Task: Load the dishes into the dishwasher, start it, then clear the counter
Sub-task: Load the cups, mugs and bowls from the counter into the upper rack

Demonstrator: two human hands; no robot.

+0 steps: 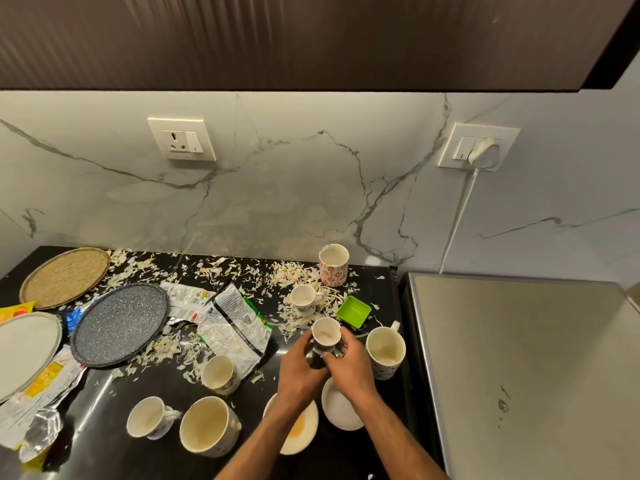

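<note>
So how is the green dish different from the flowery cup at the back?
The green dish is square, low and plain bright green; the flowery cup is round, tall and white with red flowers. The dish sits tilted, while the cup stands upright by the wall. Both sit on the black counter among scattered shreds.

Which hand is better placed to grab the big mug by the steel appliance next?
Probably the right hand: it sits right beside that mug, while the left hand is farther off. Both grip the small cup.

Cups (216, 373) right of plates (119, 330)
</note>
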